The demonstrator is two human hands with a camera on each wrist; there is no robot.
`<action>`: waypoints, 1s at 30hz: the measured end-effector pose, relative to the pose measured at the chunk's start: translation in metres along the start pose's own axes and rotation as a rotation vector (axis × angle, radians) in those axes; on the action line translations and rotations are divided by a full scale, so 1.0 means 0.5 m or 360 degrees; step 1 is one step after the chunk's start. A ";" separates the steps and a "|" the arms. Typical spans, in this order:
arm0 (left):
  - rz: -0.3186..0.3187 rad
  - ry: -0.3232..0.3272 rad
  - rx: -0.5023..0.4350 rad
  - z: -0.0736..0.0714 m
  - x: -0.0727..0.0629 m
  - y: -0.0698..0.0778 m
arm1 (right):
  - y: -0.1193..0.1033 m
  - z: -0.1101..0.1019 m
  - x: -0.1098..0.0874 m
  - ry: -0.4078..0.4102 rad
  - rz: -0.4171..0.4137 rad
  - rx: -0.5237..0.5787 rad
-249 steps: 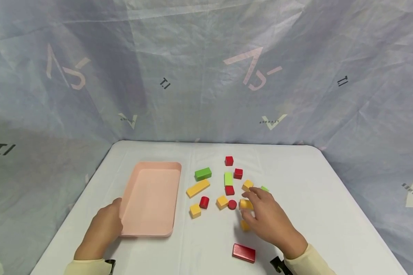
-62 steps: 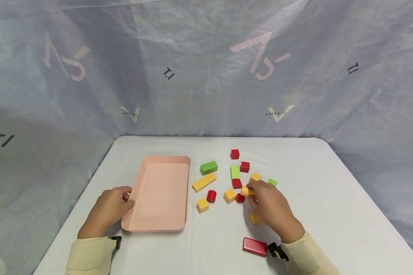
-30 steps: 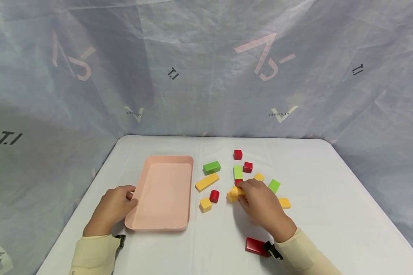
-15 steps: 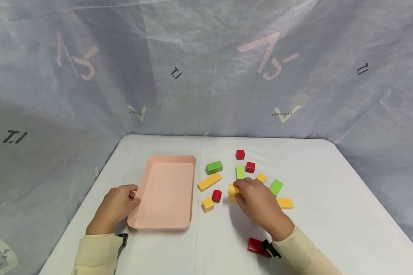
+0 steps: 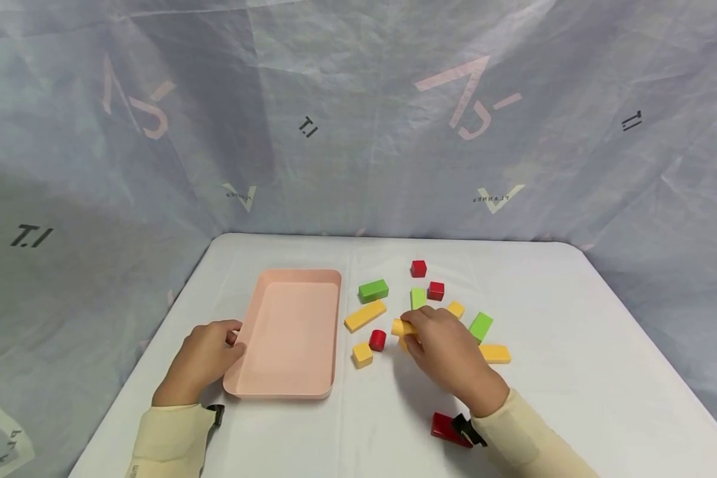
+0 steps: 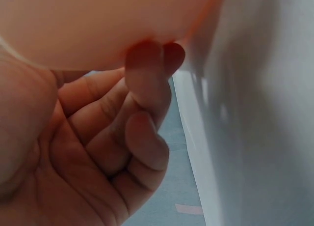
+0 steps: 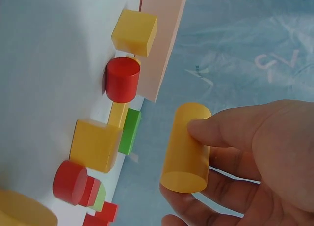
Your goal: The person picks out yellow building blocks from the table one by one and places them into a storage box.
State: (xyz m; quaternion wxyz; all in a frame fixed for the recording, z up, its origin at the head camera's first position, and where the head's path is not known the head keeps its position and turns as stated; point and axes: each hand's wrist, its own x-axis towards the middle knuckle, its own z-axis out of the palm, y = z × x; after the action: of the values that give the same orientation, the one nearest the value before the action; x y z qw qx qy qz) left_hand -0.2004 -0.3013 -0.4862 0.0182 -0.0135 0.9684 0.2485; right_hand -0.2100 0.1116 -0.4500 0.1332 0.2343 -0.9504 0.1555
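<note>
My left hand (image 5: 197,362) grips the left wall of a pink rectangular tray (image 5: 293,335), thumb at the rim. In the left wrist view, curled fingertips (image 6: 144,64) meet the outside of the tray wall (image 6: 64,24). My right hand (image 5: 451,355) pinches a yellow wooden cylinder (image 7: 184,152) between thumb and fingers, raised over the blocks. Below it, in the right wrist view, are a yellow cube (image 7: 95,145) and a short red cylinder (image 7: 70,182). The right hand hides part of the block group in the head view.
Between tray and right hand lie a yellow cube (image 5: 362,355), a red cylinder (image 5: 378,340), a yellow bar (image 5: 366,315) and a green block (image 5: 373,291). Red cubes (image 5: 419,268) stand farther back. A red block (image 5: 448,429) lies by the right wrist. Grey cloth (image 5: 358,119) hangs behind the table.
The yellow cylinder, on the table in the oldest frame, has been lifted by the right hand and carried left. The left hand has stayed at the tray, its thumb now at the rim.
</note>
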 end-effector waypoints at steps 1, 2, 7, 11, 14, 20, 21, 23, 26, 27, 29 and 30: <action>0.0002 0.0003 0.0001 0.001 0.000 -0.001 | -0.002 0.001 0.001 0.0000 -0.0004 0.0003; 0.0007 0.0007 0.0006 0.002 0.000 -0.002 | -0.004 0.002 0.002 0.0001 -0.0006 0.0005; -0.0005 0.0012 0.0025 0.002 0.000 -0.002 | -0.017 0.004 0.009 -0.0007 -0.0007 -0.0004; -0.0010 0.0007 0.0017 -0.001 -0.001 -0.002 | -0.028 0.002 0.014 -0.0015 -0.0014 -0.0002; 0.0006 0.0009 0.0017 0.000 0.000 -0.004 | -0.035 0.003 0.018 -0.0009 -0.0026 0.0024; 0.0022 0.0019 0.0024 0.001 0.002 -0.007 | -0.049 0.012 0.023 -0.0001 -0.0063 0.0064; 0.0022 0.0020 0.0022 0.002 0.002 -0.007 | -0.052 0.014 0.023 0.0000 -0.0070 0.0067; 0.0013 0.0016 0.0016 0.002 0.002 -0.006 | -0.057 0.018 0.025 -0.0007 -0.0078 0.0063; -0.0002 0.0005 0.0006 0.003 0.001 -0.005 | -0.063 0.022 0.027 -0.0021 -0.0081 0.0054; -0.0007 0.0002 0.0004 0.003 0.001 -0.005 | -0.064 0.022 0.027 -0.0020 -0.0082 0.0058; -0.0011 0.0000 0.0002 0.002 0.002 -0.005 | -0.066 0.023 0.028 -0.0025 -0.0090 0.0054; -0.0010 0.0001 0.0003 0.002 0.002 -0.005 | -0.067 0.023 0.028 -0.0022 -0.0096 0.0052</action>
State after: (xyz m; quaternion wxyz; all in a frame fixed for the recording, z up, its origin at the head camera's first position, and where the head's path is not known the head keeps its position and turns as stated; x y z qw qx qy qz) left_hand -0.2014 -0.3028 -0.4885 0.0187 -0.0165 0.9685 0.2476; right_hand -0.2078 0.0735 -0.4480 0.1275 0.2660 -0.9411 0.1654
